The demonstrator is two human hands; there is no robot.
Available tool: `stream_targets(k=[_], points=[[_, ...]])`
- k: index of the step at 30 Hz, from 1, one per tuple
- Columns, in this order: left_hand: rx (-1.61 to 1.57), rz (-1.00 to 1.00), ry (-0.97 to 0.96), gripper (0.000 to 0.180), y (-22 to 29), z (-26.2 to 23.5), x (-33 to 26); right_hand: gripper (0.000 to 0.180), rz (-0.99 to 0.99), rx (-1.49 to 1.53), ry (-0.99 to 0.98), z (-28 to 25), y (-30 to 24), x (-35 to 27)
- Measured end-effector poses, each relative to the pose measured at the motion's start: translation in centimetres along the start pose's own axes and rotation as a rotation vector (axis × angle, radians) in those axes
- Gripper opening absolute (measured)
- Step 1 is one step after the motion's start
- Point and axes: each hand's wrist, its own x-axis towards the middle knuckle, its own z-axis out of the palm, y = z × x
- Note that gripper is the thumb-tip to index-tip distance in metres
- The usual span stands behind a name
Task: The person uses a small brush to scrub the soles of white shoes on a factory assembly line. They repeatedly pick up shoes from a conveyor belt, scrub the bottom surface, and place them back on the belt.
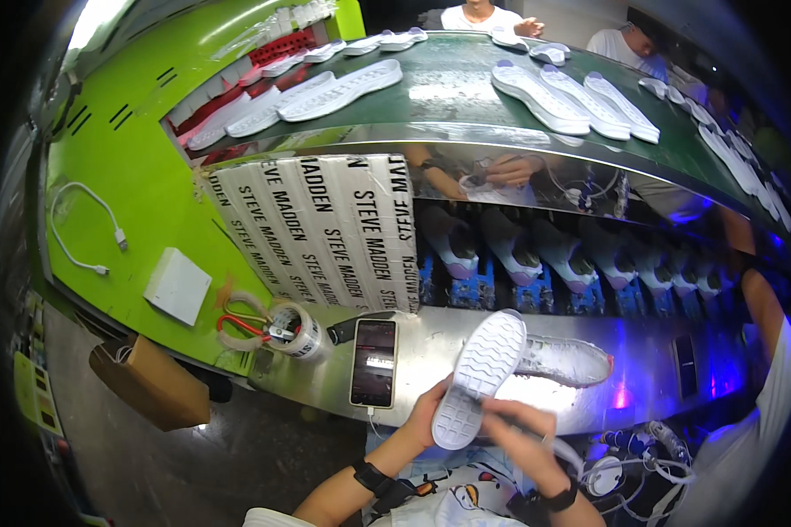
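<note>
A white shoe sole (492, 347) is tilted up in front of me, its zigzag-and-grid tread facing the camera. My left hand (425, 415) is closed around its lower left edge. From the right, my right hand (526, 441) reaches to the lower part of the tread, with its fingers stretched out and slightly blurred. Whether the fingertips touch the tread is hard to see. Behind the sole, a pale grey-white shoe piece (564, 360) lies lengthwise on the metal bench (444, 327), partly covered by the sole.
A phone (373, 362) on a cable lies left of the sole, near a tape roll (297, 329) and red-handled scissors (242, 327). Beyond stands a printed carton (325, 233). Shoes (511, 246) fill a lower shelf; soles (343, 90) lie on the green belt (448, 97). Co-workers sit behind and right.
</note>
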Motion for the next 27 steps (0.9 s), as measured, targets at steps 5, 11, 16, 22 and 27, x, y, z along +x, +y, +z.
stream_targets(k=[5,11,16,22,27], points=[[-0.003,0.126,-0.210,0.053,0.3,1.7,0.9,0.025,-0.265,-0.183,-0.297,0.9,-0.9,-0.4],[0.013,-0.076,-0.288,0.055,2.5,2.7,1.1,0.025,-0.105,-0.108,-0.431,-1.0,-1.4,1.2],[0.250,-0.358,0.011,0.044,3.5,4.7,2.2,0.024,0.046,-0.028,-0.536,-2.9,-2.5,2.1],[0.578,-0.753,-0.017,0.031,3.8,4.4,3.4,0.021,-0.270,-0.316,-0.652,-4.1,-3.7,2.6],[0.598,-0.936,-0.043,0.041,5.2,2.9,4.3,0.018,-0.427,-0.342,-0.836,-6.6,-3.1,2.1]])
